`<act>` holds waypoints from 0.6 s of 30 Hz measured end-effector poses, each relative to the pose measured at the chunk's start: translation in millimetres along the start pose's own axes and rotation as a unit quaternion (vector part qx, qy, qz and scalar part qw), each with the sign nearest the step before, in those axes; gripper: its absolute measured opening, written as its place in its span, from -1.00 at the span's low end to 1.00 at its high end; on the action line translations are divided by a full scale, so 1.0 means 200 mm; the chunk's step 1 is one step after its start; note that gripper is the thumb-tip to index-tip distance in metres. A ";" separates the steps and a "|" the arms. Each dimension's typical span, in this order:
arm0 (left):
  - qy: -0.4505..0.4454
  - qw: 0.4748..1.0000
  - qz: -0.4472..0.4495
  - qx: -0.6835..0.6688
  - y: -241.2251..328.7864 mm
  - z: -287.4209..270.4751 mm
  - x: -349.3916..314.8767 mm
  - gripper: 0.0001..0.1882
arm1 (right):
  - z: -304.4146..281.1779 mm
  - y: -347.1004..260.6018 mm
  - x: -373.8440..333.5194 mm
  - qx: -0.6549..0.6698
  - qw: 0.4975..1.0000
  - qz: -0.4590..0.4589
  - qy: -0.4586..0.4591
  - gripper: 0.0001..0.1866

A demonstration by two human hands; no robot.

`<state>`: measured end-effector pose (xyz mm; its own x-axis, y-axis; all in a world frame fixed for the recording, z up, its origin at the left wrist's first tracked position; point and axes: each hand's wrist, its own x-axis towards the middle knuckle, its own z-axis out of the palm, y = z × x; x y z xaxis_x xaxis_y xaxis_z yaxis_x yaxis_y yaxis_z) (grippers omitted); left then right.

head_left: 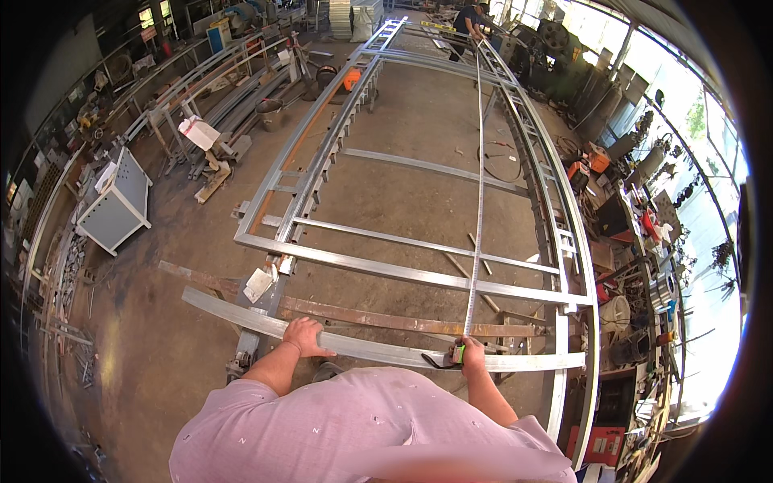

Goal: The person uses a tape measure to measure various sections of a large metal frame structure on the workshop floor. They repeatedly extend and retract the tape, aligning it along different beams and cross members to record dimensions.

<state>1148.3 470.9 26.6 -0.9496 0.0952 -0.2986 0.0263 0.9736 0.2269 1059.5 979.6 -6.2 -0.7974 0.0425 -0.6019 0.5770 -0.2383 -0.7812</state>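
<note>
My right hand [473,354] is closed around a green and black tape measure [458,353] with a dark strap, just over the near metal tube [378,348]. From it a long tape blade [481,169] runs away from me, above the welded metal frame [386,270], to its far end. My left hand [303,337] lies on the same near tube, left of my body, with the thumb spread apart and nothing picked up. At the far right corner a co-worker [469,22] in dark clothes leans over the frame, hands near the end of the blade; their grip is too small to tell.
A rusty flat bar [403,319] crosses just beyond the near tube. To the left stand a grey cabinet [117,201] and racks of long metal stock [241,84]. A cluttered workbench [644,241] lines the right side. A looped cable [501,161] lies on the floor within the frame.
</note>
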 end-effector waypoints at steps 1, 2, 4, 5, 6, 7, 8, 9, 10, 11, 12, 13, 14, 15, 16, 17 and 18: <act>-0.004 1.000 -0.001 0.000 0.01 -0.01 0.00 0.04 | -0.01 0.00 0.00 0.001 1.000 -0.003 -0.002 -0.68; -0.008 1.000 -0.002 0.000 0.02 -0.02 0.00 0.04 | -0.02 0.01 0.01 0.002 1.000 -0.006 -0.003 -0.68; -0.009 1.000 -0.004 0.000 0.02 -0.03 0.00 0.04 | -0.02 0.01 0.01 0.005 1.000 -0.006 -0.001 -0.68; -0.005 1.000 -0.004 0.000 0.02 -0.02 0.00 0.04 | -0.01 0.01 0.01 0.006 1.000 -0.003 0.002 -0.68; -0.002 1.000 -0.005 -0.001 0.01 -0.01 -0.01 0.03 | 0.00 0.00 0.00 0.007 1.000 0.000 0.006 -0.68; -0.002 1.000 -0.006 -0.001 0.01 -0.02 0.00 0.03 | 0.00 0.00 0.00 0.006 1.000 -0.003 0.004 -0.69; -0.003 1.000 -0.008 -0.001 0.02 -0.02 -0.01 0.03 | 0.00 0.00 0.00 0.005 1.000 -0.005 0.003 -0.69; -0.004 1.000 -0.010 -0.002 0.02 -0.02 0.00 0.03 | -0.01 0.00 0.00 0.003 1.000 -0.008 0.001 -0.69; -0.004 1.000 -0.012 0.000 0.02 -0.02 -0.01 0.03 | 0.00 0.00 0.00 0.004 1.000 -0.007 0.002 -0.69; -0.003 1.000 -0.014 0.002 0.02 -0.02 -0.01 0.03 | 0.00 0.00 0.00 0.006 1.000 -0.006 0.003 -0.69; -0.003 1.000 -0.017 0.004 0.02 -0.01 -0.01 0.03 | 0.00 0.00 0.00 0.007 1.000 -0.005 0.003 -0.69; -0.009 1.000 -0.016 0.001 0.02 -0.02 0.00 0.03 | 0.00 0.00 0.00 0.008 1.000 -0.004 0.001 -0.69; -0.014 1.000 -0.015 -0.001 0.02 -0.02 0.00 0.03 | -0.01 0.00 0.00 0.010 1.000 -0.004 -0.001 -0.69; -0.020 1.000 -0.015 -0.004 0.02 -0.02 0.01 0.03 | -0.01 0.00 0.00 0.011 1.000 -0.003 -0.003 -0.69; -0.018 1.000 -0.014 -0.004 0.03 -0.02 0.00 0.03 | -0.02 0.00 0.01 0.011 1.000 -0.005 -0.002 -0.69; -0.016 1.000 -0.014 -0.004 0.03 -0.03 0.00 0.03 | -0.02 0.01 0.01 0.011 1.000 -0.006 -0.001 -0.69; -0.014 1.000 -0.013 -0.004 0.03 -0.03 0.00 0.03 | -0.02 0.01 0.02 0.011 1.000 -0.007 0.001 -0.69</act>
<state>1146.3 476.0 32.9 -0.9411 0.0759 -0.3295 -0.0007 0.9740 0.2264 1058.4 983.4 -10.2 -0.8056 0.0477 -0.5905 0.5611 -0.2584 -0.7864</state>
